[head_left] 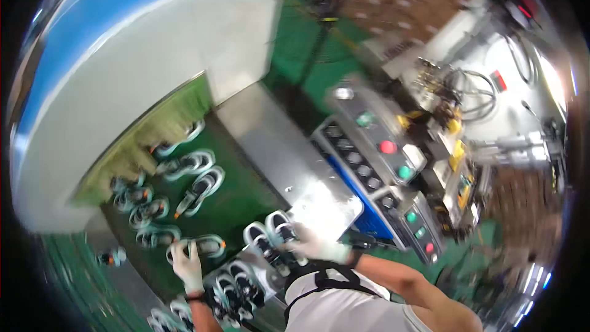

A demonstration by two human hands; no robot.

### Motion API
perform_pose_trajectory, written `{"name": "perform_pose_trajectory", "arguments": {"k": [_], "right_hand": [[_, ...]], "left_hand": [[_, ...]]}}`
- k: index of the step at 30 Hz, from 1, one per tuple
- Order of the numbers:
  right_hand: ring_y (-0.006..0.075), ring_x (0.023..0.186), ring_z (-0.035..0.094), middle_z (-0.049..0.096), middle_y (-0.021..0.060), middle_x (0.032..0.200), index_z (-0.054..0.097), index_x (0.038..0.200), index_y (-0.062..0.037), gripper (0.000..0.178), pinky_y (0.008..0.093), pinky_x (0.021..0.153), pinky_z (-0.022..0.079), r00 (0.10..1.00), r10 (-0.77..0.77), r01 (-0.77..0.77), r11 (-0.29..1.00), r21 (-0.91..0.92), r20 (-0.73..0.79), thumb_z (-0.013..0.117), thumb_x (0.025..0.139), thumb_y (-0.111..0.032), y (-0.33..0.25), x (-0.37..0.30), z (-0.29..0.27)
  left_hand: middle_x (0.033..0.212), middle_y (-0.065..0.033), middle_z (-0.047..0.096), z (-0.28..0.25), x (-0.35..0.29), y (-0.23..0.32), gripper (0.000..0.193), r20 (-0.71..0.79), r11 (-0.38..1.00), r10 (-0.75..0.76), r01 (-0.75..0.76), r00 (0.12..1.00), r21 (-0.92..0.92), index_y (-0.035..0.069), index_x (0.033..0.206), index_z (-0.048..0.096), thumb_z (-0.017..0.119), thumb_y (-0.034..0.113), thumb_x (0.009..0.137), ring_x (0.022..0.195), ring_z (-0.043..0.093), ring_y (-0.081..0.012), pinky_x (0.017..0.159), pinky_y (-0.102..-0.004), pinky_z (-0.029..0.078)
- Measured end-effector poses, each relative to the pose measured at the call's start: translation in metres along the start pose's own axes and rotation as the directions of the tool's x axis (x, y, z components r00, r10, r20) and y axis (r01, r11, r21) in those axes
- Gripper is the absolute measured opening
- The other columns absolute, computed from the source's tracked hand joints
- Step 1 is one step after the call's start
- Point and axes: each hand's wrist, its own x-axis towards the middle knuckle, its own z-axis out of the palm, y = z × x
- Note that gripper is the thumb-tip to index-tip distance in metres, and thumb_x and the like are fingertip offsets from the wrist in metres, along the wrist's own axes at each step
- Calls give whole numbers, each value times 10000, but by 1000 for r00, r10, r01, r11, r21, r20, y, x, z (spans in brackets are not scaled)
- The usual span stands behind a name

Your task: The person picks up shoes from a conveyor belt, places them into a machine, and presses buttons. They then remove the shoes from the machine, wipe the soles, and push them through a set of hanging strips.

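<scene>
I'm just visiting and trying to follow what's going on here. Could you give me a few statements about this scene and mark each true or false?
1. Both hands wear light gloves. True: the left hand and right hand are gloved.
2. The left hand rests on a shoe sole on the green belt. True, as far as the blur allows.
3. The belt is red. False: it is green.
4. The control panel has only green buttons. False: a red button shows too.
5. The right hand presses a panel button. False: it is at a pair of soles by the metal plate.
</scene>
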Motion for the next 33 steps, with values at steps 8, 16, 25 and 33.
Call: {"name": "perform_pose_trajectory", "arguments": {"k": [8, 16, 25, 33], "right_hand": [[377, 1220, 560, 542, 223, 1326, 555, 1247, -10, 511, 424, 1004, 478, 887, -394, 290, 880, -375, -239, 712, 788, -172, -8, 3, -7], [141, 897, 585, 647, 44, 963, 621, 1112, 7, 484, 311, 788, 499, 927, -28, 175, 914, 367, -373, 765, 855, -377, 59, -146, -113], [132, 974, 634, 667, 52, 1139, 593, 1258, 18, 543, 277, 882, 517, 916, 73, 353, 326, 877, -396, 802, 856, -281, 160, -153, -87], [148, 1238, 543, 597, 59, 1372, 576, 1361, -22, 400, 269, 1044, 441, 953, 86, 266, 222, 938, -291, 620, 973, -110, 152, -186, -94]], "left_hand": [[930, -124, 656, 55, -1, 257, 166, 217, 820, 478, -345, 851, -456, 49, 898, 683, 766, 166, 815, 837, 670, -307, 739, -393, 533], [1223, -198, 583, 97, 7, 393, 390, 114, 585, 690, -459, 715, -669, -22, 1184, 605, 698, 115, 832, 1172, 542, -377, 1012, -442, 441], [1159, -150, 682, 232, -70, 379, 493, 697, 713, 479, 227, 533, -664, 9, 1284, 602, 596, 390, 972, 1055, 639, -241, 953, -339, 481], [801, -132, 636, 163, -121, 439, 338, 892, 444, 227, 773, 392, -453, 88, 817, 551, 376, 267, 1044, 741, 645, -261, 663, -373, 551]]}}
